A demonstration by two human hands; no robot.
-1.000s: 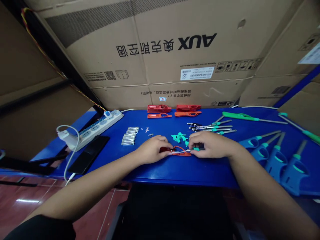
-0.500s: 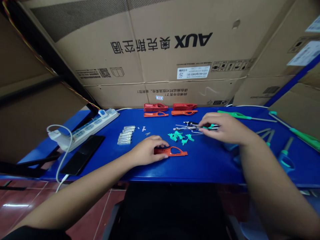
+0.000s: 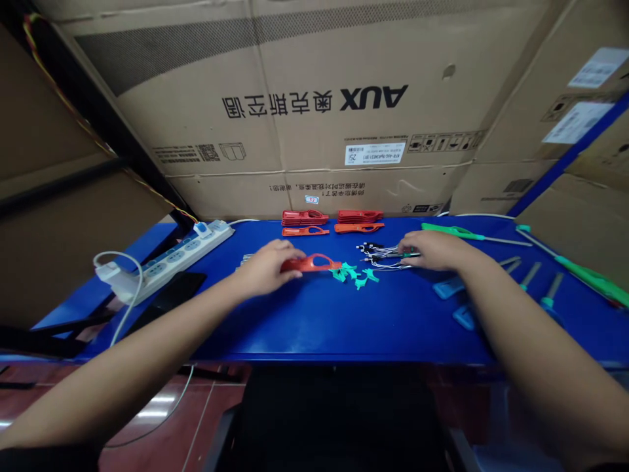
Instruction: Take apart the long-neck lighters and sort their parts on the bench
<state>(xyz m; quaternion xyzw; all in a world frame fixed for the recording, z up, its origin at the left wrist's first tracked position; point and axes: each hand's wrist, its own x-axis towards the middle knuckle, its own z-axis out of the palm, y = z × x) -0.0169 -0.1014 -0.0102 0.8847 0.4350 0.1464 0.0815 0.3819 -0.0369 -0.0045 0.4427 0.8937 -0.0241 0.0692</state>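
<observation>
My left hand is closed on one end of an orange-red lighter shell half, raised slightly off the blue table. The shell's looped end points right, by several small green triggers. My right hand is over a bundle of thin metal rods with white wires and black ends. Its fingers are curled together around a dark and green piece, mostly hidden, whose kind I cannot make out. Behind the left hand, a row of metallic cylinders is almost wholly covered.
Stacked red shells and orange shells lie at the back, before a cardboard wall. A green lighter and blue lighters lie right. A power strip and a black phone are left.
My left hand has lifted the shell half and carried it left and away from me. My right hand has stayed by the wired rods, shifting slightly right. The camera view has tilted a little.
</observation>
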